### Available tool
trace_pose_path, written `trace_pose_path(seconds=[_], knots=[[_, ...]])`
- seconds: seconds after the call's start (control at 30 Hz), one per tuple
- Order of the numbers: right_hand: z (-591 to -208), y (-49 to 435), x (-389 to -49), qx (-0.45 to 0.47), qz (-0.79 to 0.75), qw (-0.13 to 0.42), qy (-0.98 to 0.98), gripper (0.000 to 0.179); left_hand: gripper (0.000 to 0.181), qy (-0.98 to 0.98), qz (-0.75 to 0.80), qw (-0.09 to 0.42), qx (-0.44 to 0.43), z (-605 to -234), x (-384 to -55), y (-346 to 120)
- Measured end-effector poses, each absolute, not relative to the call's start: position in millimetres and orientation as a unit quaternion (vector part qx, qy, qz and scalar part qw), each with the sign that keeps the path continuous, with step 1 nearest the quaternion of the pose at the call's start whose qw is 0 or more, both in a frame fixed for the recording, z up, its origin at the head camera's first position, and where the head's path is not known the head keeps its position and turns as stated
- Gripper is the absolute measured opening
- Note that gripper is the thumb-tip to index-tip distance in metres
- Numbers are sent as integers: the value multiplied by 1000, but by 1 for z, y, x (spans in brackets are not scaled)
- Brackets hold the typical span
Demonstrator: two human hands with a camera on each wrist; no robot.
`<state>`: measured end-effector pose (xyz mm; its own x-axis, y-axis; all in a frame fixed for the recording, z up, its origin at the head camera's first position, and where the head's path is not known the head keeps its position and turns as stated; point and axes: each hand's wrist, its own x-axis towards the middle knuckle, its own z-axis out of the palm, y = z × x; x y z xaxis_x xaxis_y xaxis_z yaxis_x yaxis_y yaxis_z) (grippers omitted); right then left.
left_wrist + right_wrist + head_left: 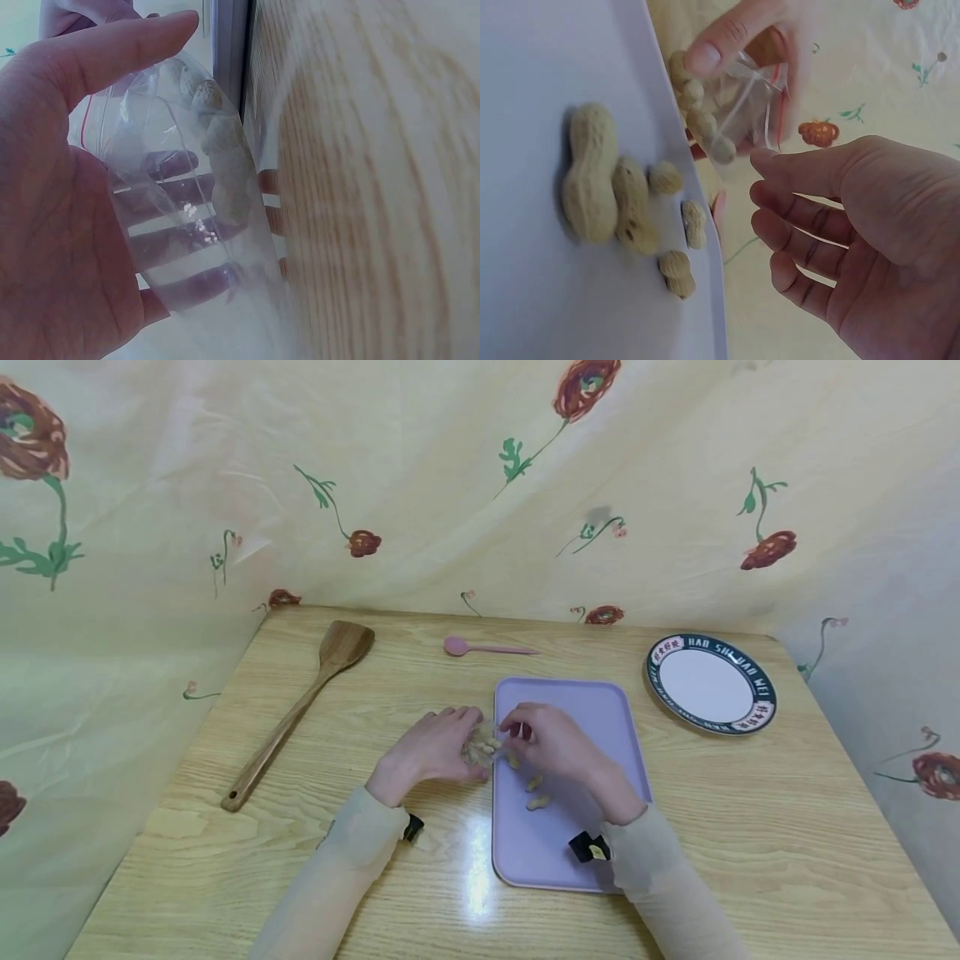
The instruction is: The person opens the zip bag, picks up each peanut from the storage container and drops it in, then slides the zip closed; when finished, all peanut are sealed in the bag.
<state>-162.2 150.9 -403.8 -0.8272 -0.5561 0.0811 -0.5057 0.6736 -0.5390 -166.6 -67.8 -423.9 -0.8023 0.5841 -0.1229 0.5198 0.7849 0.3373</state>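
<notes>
My left hand [438, 743] curls round a clear zip bag [172, 180] with a red line along its mouth. Unshelled peanuts [701, 124] show through the plastic. This hand is at the left edge of the lilac tray [562, 860], its thumb along the bag in the left wrist view. Over the tray, my right hand [551, 739] pinches the lip of the bag's mouth between thumb and finger. Below it, several loose peanuts [592, 172] lie on the tray near its left side.
A wooden spatula [307, 702] lies slantwise on the table at left. Behind the tray is a small pink spoon [457, 647]. A white plate [708, 685] with a dark patterned rim stands at the back right. Flowered cloth [450, 468] hangs behind the table.
</notes>
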Motion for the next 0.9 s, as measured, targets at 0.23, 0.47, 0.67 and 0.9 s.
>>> trace_pose_path(seconds=[0.23,0.47,0.67,0.9], knots=[[-398,164,-169,-280,-290,42,914,14,76,937,153,112,294,-423,-167,-69],[-399,183,-176,-263,-294,27,919,16,76,934,162,121,293,-422,-167,-70],[-400,196,-180,-259,-293,42,919,19,76,932,176,123,291,-421,-167,-71],[-407,204,-184,-277,-293,101,909,24,76,932,180,119,292,-420,-167,-72]])
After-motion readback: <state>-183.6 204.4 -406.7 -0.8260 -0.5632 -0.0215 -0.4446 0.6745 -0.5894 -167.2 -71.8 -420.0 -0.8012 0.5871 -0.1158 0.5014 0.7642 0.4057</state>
